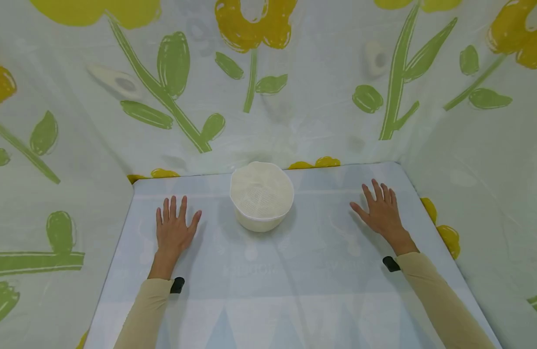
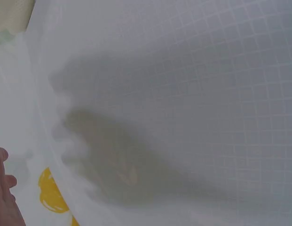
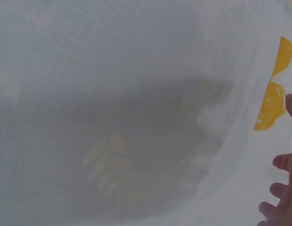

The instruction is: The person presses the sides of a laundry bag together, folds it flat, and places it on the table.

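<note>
I am looking down at a pale blue table (image 1: pixel 268 291) that is filling the near and middle part of the head view, with a floral curtain (image 1: pixel 294 87) of yellow blooms and green stems hanging around it on the left, far and right sides. Two whitish shapes are showing dimly through the curtain, one at the far left (image 1: pixel 115 80) and one at the far right (image 1: pixel 375 58); I cannot tell what they are.

A white basket (image 1: pixel 261 196) with a mesh-like inside is sitting upright at the far middle of the table, close to the curtain's lower edge and between the two hands, apart from both.

I am seeing the left hand (image 1: pixel 174 228) lying flat on the table, palm down, fingers straight and slightly spread, holding nothing; it is resting to the left of the basket, nearer to it than the other hand. The right hand (image 1: pixel 382 211) is lying the same way, palm down with fingers spread and empty, well to the right of the basket. Both arms are wearing beige sleeves (image 1: pixel 146 310), and a small black piece (image 1: pixel 177 285) is sitting at each wrist.

The wrist views are showing only blurred grid-patterned cloth, with fingertips (image 3: pixel 280 193) peeking in at the edge.
</note>
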Demonstrator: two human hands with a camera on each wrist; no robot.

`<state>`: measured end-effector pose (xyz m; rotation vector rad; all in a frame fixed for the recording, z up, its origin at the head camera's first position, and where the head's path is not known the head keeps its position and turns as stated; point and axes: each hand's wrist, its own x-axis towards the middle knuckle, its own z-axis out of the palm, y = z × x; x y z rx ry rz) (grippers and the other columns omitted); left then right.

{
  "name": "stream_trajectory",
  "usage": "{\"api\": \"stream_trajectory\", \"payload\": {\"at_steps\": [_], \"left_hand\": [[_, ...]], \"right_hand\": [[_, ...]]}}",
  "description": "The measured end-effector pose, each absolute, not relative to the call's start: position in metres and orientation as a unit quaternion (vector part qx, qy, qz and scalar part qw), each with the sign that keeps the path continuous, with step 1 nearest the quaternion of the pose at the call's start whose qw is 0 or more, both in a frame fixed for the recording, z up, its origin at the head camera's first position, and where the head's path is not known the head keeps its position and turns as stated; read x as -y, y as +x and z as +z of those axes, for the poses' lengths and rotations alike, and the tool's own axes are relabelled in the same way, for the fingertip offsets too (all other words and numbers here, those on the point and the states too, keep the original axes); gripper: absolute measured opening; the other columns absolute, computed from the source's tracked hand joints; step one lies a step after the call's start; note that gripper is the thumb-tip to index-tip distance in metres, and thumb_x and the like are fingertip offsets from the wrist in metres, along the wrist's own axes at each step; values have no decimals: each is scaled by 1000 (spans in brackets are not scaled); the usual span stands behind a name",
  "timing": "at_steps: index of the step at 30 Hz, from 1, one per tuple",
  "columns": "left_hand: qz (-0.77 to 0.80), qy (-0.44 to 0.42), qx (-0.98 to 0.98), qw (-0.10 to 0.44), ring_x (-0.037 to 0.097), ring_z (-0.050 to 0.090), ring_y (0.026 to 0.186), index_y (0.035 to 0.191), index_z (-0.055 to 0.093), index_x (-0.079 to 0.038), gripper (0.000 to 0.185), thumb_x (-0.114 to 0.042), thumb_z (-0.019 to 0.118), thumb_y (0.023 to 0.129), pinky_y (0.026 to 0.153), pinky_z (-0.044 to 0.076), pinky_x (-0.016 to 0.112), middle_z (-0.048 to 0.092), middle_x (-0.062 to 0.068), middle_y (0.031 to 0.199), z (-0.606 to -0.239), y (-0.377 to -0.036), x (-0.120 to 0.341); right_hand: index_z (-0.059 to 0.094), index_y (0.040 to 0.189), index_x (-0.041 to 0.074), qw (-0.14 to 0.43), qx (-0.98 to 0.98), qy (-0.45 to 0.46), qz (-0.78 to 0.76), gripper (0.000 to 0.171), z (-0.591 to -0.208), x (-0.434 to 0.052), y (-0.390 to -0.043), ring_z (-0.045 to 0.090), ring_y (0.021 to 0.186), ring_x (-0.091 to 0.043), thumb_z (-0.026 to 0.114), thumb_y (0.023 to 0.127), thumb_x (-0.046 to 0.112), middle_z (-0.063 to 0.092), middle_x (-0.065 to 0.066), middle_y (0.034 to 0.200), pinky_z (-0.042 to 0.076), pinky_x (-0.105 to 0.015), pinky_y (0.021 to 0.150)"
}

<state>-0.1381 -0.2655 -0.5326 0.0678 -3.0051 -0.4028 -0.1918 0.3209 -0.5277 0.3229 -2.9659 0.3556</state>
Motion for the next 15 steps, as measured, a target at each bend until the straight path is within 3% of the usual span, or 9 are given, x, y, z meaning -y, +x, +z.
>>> {"api": "stream_trajectory", "payload": {"at_steps": [4,9,15], "left_hand": [[-142,8,982,124,53,21,146,155,35,3,64,-38,47,107,120,14,66,31,35,155,-532,-138,262],[-165,-9,962,217,56,44,125,141,48,12,54,-27,56,105,104,37,68,48,38,137,-531,-139,255],[-192,-8,946,262,54,54,111,130,56,13,44,-23,58,105,89,47,64,57,36,124,-530,-139,248]], "right_hand": [[46,143,-10,134,974,127,131,62,-527,-316,-190,31,137,-55,67,98,28,36,-36,149,21,-68,115],[56,128,-13,219,953,151,146,43,-525,-309,-190,47,123,-54,71,95,11,53,-36,131,35,-66,107],[62,117,-12,265,934,164,176,30,-525,-302,-193,55,112,-52,72,93,3,62,-33,116,42,-65,99]]}}
